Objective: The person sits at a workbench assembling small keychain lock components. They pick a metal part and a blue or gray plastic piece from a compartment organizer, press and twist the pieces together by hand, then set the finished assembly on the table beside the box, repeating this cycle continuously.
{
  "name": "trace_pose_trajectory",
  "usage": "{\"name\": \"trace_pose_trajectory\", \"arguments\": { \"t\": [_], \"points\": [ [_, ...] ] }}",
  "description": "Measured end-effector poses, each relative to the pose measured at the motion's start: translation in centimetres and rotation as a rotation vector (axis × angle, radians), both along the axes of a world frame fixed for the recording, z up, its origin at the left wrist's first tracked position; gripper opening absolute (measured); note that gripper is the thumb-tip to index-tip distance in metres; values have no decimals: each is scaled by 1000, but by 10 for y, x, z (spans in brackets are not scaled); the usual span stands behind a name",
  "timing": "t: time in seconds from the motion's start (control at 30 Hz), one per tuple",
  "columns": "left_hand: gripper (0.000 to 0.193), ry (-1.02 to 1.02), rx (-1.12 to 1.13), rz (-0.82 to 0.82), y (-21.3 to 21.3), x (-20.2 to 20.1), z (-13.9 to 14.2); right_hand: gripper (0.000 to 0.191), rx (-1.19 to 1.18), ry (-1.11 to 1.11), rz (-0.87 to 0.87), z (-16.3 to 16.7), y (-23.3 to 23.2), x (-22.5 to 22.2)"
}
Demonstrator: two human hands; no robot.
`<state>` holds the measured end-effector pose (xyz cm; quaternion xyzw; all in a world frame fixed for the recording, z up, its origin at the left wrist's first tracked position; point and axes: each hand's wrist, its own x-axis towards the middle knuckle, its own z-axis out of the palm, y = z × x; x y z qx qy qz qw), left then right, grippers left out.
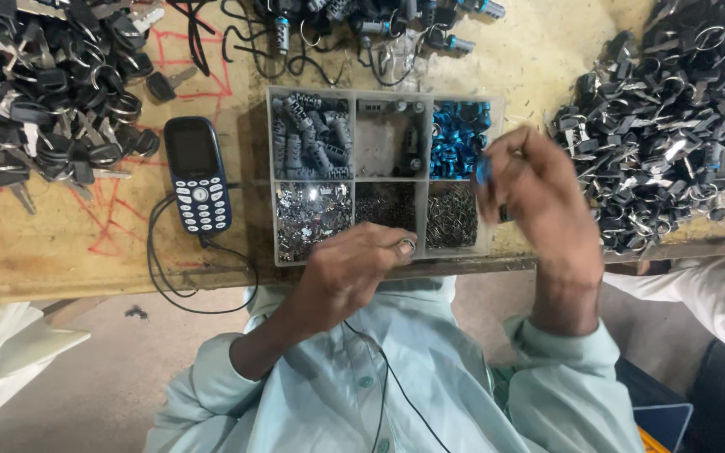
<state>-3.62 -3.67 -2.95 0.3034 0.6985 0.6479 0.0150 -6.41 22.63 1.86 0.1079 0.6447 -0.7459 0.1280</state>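
We find bare bench (60, 252) left of the phone (197, 174), key heaps (673, 126) crowding right, parts tray (383, 172) blocking centre

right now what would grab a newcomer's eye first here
The clear six-compartment parts tray at the bench's near edge, with bright blue pieces in its top-right cell. The right hand lifts one blue piece above it while the left hand pinches a small metal ring. Heaps of black-headed keys flank both sides.

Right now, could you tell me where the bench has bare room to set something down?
Bare wood lies left of the phone, below the key pile, and between the parts tray and the right-hand key heap. The top edge is crowded.
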Motion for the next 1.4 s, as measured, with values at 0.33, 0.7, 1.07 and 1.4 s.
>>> {"name": "trace_pose_trajectory", "arguments": {
  "t": [0.33, 0.7, 1.07, 1.4],
  "points": [
    [26, 283, -198, -121, -1, -3, 8, 25, 98, 40, 320, -11, -13, 66],
    [43, 157, -47, -150, 8, 3, 17, 40, -146, -120, 313, -33, -14, 77],
    [42, 124, -83, 67, 37, 9, 11, 37, 1224, 266, 190, -10, 55, 73],
    [38, 1, 9, 45, 39, 8, 10, 41, 1074, 125, 62, -37, 62, 69]
  ]
}}
